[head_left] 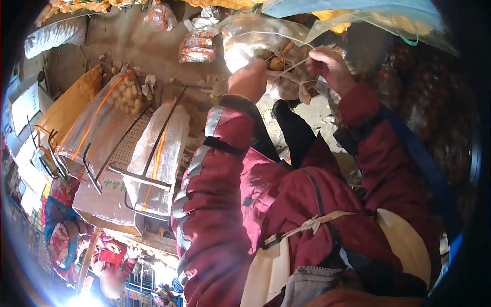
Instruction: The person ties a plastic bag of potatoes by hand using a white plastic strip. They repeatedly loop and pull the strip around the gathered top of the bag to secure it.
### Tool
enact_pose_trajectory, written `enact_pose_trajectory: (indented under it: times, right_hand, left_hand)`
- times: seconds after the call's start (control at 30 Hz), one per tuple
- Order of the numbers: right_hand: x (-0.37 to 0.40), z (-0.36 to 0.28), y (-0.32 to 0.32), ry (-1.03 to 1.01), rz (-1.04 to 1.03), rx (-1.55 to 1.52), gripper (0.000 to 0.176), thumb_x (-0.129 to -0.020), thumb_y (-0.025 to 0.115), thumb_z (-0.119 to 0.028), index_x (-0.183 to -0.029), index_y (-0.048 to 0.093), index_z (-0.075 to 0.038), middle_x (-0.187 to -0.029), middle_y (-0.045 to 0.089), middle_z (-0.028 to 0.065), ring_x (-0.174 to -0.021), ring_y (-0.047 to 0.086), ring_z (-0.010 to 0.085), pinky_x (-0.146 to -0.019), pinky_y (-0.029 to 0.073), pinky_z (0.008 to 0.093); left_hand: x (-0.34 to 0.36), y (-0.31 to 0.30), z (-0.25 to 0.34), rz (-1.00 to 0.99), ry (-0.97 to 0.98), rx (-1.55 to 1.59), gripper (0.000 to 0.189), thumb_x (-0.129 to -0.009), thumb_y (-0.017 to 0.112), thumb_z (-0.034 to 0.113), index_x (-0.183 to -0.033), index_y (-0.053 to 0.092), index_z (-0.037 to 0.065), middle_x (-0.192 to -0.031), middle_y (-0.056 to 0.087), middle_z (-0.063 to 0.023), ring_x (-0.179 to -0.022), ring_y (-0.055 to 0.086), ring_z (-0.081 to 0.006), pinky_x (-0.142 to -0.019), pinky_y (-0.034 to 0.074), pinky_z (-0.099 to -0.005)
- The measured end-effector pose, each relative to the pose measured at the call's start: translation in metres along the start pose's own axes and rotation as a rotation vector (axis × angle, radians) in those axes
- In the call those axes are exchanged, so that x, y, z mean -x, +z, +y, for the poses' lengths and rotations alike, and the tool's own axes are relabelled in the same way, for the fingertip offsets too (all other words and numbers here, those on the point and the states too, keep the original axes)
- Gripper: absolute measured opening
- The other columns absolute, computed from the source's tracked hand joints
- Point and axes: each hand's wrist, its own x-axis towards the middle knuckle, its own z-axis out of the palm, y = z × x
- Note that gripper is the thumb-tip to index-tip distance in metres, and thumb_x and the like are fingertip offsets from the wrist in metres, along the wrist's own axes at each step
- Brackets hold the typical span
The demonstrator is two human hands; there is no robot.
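My left hand [249,80] is closed on a pale string [296,65] that runs across the top of a clear plastic bag [250,30]. My right hand [330,69] pinches the same string from the other side, thumb and finger together. The string crosses itself between my hands at the gathered plastic. Roundish brown produce [276,62], perhaps potatoes or onions, shows inside the bag. Glare washes out part of the plastic, and my fingertips on the left are hidden.
To the left stand tall clear sacks [125,97] with potatoes, an orange mesh sack [76,102] and a metal hand cart [148,179] near a cardboard box [105,204]. Dark full sacks [429,97] line the right. Other people [110,261] are at lower left.
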Motion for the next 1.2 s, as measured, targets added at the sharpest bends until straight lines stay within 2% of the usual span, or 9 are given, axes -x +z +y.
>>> enact_pose_trajectory:
  times: [0.3,0.47,0.53,0.63,0.7,0.83,0.9,1.13,1.2]
  right_hand:
    - [0.002,-0.006,0.007,-0.045,0.074,0.013,0.010,-0.086,0.060,-0.016,-0.090,0.057,-0.007,-0.076,0.062,0.0042,-0.065,0.060,0.0122,-0.062,0.050,0.0233]
    - [0.002,0.004,0.003,0.090,0.004,0.196,0.013,-0.085,0.062,-0.019,-0.080,0.059,-0.008,-0.071,0.062,0.0030,-0.059,0.059,0.0096,-0.056,0.049,0.0224]
    - [0.002,0.010,0.007,0.114,-0.008,0.268,0.015,-0.085,0.062,-0.020,-0.076,0.059,-0.008,-0.068,0.061,0.0021,-0.056,0.058,0.0090,-0.053,0.048,0.0222]
    - [0.003,0.025,0.021,0.182,-0.084,0.310,0.019,-0.085,0.061,-0.021,-0.072,0.061,-0.008,-0.060,0.057,-0.0002,-0.050,0.055,0.0075,-0.046,0.045,0.0221]
    - [0.010,0.029,0.034,0.189,-0.113,0.451,0.017,-0.086,0.059,-0.019,-0.075,0.060,-0.006,-0.060,0.057,0.0009,-0.047,0.054,0.0083,-0.044,0.042,0.0225]
    - [0.008,0.039,0.035,0.157,-0.150,0.467,0.017,-0.086,0.058,-0.018,-0.075,0.061,-0.005,-0.057,0.055,0.0011,-0.046,0.052,0.0085,-0.041,0.039,0.0213]
    - [0.013,0.035,0.033,0.185,-0.164,0.478,0.018,-0.086,0.059,-0.018,-0.074,0.061,-0.004,-0.057,0.055,0.0014,-0.046,0.052,0.0085,-0.041,0.039,0.0220]
    - [0.022,0.029,0.033,0.134,-0.167,0.482,0.022,-0.083,0.063,-0.021,-0.068,0.060,-0.005,-0.054,0.049,-0.0005,-0.044,0.045,0.0068,-0.042,0.036,0.0227]
    - [0.023,0.029,0.028,0.173,-0.180,0.507,0.021,-0.083,0.062,-0.020,-0.069,0.061,-0.004,-0.054,0.049,-0.0004,-0.045,0.045,0.0068,-0.042,0.036,0.0225]
  left_hand:
    - [-0.013,0.019,0.005,0.050,-0.113,-0.271,0.028,-0.087,0.049,0.033,-0.081,0.062,0.010,-0.078,0.064,-0.0152,-0.076,0.064,-0.0325,-0.064,0.050,-0.0445]
    - [-0.008,0.014,-0.001,0.060,-0.139,-0.192,0.021,-0.086,0.050,0.029,-0.083,0.058,0.009,-0.068,0.063,-0.0145,-0.065,0.064,-0.0319,-0.057,0.050,-0.0459]
    - [-0.003,0.006,0.000,0.293,-0.149,-0.035,0.022,-0.085,0.048,0.035,-0.091,0.057,0.016,-0.075,0.065,-0.0110,-0.066,0.064,-0.0334,-0.059,0.049,-0.0471]
    - [-0.007,0.001,0.001,0.009,-0.145,-0.173,0.016,-0.083,0.051,0.024,-0.090,0.055,0.011,-0.071,0.063,-0.0109,-0.067,0.064,-0.0309,-0.056,0.049,-0.0448]
    - [-0.009,-0.001,0.005,0.003,-0.154,-0.219,0.016,-0.083,0.050,0.024,-0.089,0.056,0.011,-0.070,0.063,-0.0102,-0.066,0.064,-0.0301,-0.055,0.049,-0.0442]
    - [-0.013,-0.001,0.012,0.255,0.025,-0.047,0.015,-0.083,0.051,0.025,-0.087,0.057,0.012,-0.069,0.064,-0.0117,-0.063,0.064,-0.0304,-0.056,0.050,-0.0421]
    - [-0.015,0.008,0.009,0.118,-0.147,-0.182,0.013,-0.082,0.051,0.022,-0.086,0.058,0.012,-0.071,0.064,-0.0130,-0.068,0.065,-0.0295,-0.058,0.051,-0.0415]
    - [-0.027,0.006,0.009,0.055,-0.111,-0.276,0.018,-0.081,0.051,0.016,-0.088,0.065,0.008,-0.072,0.065,-0.0140,-0.074,0.066,-0.0306,-0.065,0.051,-0.0425]
    - [-0.030,-0.007,0.018,-0.338,-0.076,-0.275,0.031,-0.085,0.050,0.034,-0.103,0.063,0.012,-0.092,0.065,-0.0181,-0.092,0.062,-0.0355,-0.079,0.047,-0.0468]
